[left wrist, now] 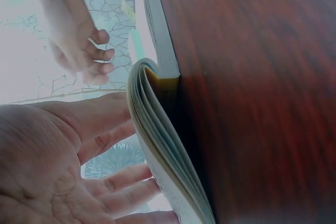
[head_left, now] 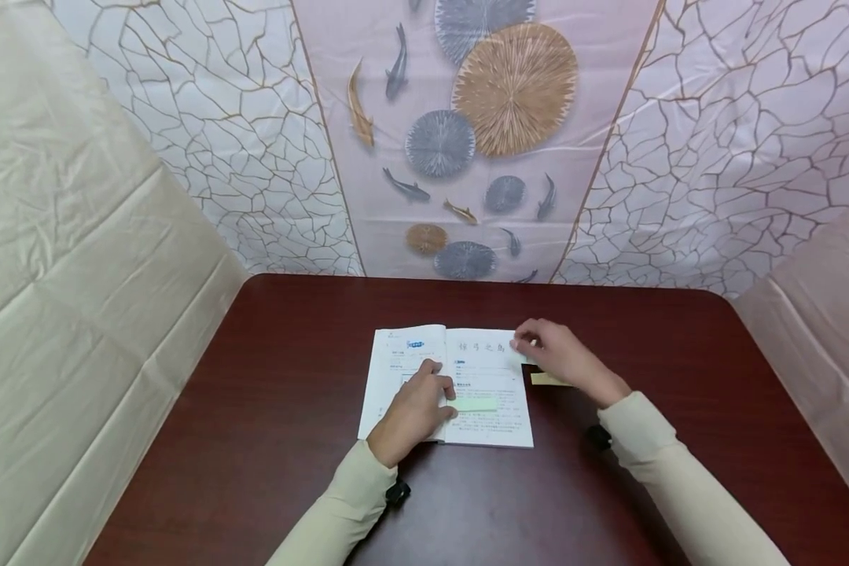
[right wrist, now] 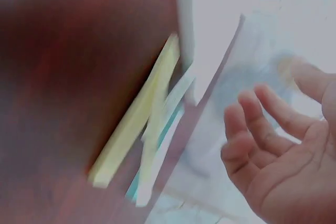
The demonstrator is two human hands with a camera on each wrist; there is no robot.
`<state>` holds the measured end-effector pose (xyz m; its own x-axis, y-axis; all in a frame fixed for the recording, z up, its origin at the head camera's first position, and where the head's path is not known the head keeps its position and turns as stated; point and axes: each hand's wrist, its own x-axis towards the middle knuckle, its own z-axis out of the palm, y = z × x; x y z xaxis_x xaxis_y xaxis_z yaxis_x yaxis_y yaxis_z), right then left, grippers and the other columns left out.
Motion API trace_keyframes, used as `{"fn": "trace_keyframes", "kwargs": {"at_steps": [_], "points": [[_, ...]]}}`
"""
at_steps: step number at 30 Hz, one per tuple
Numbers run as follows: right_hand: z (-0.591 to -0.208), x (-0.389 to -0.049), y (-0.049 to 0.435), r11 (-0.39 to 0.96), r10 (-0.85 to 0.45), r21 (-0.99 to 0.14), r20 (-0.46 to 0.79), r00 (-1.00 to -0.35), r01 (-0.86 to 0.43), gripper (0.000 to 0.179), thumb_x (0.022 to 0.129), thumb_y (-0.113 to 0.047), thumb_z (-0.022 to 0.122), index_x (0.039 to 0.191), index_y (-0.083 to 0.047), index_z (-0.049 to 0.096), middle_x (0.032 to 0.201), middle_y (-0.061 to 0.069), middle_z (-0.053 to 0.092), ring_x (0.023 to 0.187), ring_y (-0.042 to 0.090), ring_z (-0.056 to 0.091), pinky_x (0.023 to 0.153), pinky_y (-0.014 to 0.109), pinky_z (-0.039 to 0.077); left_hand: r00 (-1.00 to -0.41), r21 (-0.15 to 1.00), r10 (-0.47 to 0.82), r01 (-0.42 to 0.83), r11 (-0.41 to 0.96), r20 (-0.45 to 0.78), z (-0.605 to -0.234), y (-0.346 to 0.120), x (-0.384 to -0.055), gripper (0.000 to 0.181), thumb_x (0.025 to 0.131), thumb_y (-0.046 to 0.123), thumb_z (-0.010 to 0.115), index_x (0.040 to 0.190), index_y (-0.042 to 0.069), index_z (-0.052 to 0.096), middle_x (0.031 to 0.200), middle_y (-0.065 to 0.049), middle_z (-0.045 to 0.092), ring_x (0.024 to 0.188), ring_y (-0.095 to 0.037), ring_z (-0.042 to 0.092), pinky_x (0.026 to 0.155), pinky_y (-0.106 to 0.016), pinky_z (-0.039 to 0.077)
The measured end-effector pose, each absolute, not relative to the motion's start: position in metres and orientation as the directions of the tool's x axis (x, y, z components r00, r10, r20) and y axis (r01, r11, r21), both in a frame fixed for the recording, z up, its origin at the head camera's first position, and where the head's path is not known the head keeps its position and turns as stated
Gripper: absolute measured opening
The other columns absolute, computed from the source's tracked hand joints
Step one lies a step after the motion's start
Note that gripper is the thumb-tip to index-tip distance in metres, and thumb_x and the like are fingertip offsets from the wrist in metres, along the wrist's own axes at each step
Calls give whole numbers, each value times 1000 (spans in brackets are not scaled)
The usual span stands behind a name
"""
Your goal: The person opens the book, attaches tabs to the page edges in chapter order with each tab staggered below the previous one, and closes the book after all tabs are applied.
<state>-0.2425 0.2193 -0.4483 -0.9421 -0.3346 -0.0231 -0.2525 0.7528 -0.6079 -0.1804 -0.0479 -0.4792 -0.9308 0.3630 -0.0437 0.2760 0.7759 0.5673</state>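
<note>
An open book lies on the table with printed pages facing up. My left hand rests on it near the spine, fingers spread, thumb beside a pale green sticky note on the right page. In the left wrist view, its fingers touch the curved pages. My right hand is over the book's upper right corner. Its fingers bend loosely in the right wrist view, with nothing visible between them. Below that hand, a yellow sticky-note pad lies beside the book, with teal and white strips alongside.
The dark red wooden table has a far edge against a patterned fabric wall. Beige cloth panels stand at both sides. A black wrist device is under the left sleeve cuff.
</note>
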Motion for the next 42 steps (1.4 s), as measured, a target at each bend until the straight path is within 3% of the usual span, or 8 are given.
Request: {"fn": "trace_keyframes", "kwargs": {"at_steps": [7, 17, 20, 25, 34, 42], "points": [[-457, -198, 181, 726, -499, -532, 30, -866, -436, 28, 96, -12, 79, 122, 0, 74, 111, 11, 73, 99, 25, 68, 86, 43, 57, -936, 568, 349, 263, 780, -45, -482, -46, -180, 11, 89, 14, 87, 93, 13, 76, 147, -16, 55, 115, -33, 67, 88, -38, 55], [-478, -173, 156, 768, -583, -197, 178, -793, -609, 25, 83, -12, 91, 106, -8, 80, 96, 3, 70, 89, 25, 68, 74, 39, 58, -935, 579, 354, 285, 764, -8, -485, -46, -179, 13, 89, 15, 87, 95, 13, 76, 146, -19, 56, 109, -35, 69, 87, -39, 56], [-479, -174, 149, 762, -606, -119, 214, -766, -636, 19, 84, -11, 89, 100, -9, 80, 93, 3, 70, 85, 24, 68, 69, 41, 57, -932, 581, 363, 302, 756, 12, -486, -48, -178, 25, 88, 15, 88, 108, 10, 75, 143, -18, 57, 110, -36, 69, 89, -41, 56], [-479, -177, 144, 754, -633, -24, 241, -736, -657, 14, 85, -12, 87, 94, -8, 77, 90, 4, 69, 79, 23, 67, 64, 42, 54, -925, 561, 378, 330, 759, 34, -487, -50, -177, 63, 86, 17, 90, 141, 1, 62, 142, -18, 56, 121, -34, 65, 101, -44, 54], [-477, -185, 157, 773, -605, -25, 274, -748, -634, 13, 79, -11, 81, 83, -10, 69, 80, 1, 66, 72, 20, 64, 62, 40, 55, -933, 571, 361, 298, 765, 3, -486, -46, -180, 70, 86, 17, 91, 146, 0, 59, 143, -18, 55, 121, -35, 65, 101, -44, 54], [-457, -206, 191, 823, -527, -117, 209, -824, -556, 16, 85, -10, 80, 97, -6, 70, 86, 2, 64, 77, 20, 57, 67, 41, 52, -934, 588, 356, 280, 759, -15, -485, -46, -179, 74, 87, 16, 90, 150, 0, 55, 145, -17, 53, 115, -32, 65, 99, -43, 54]]}}
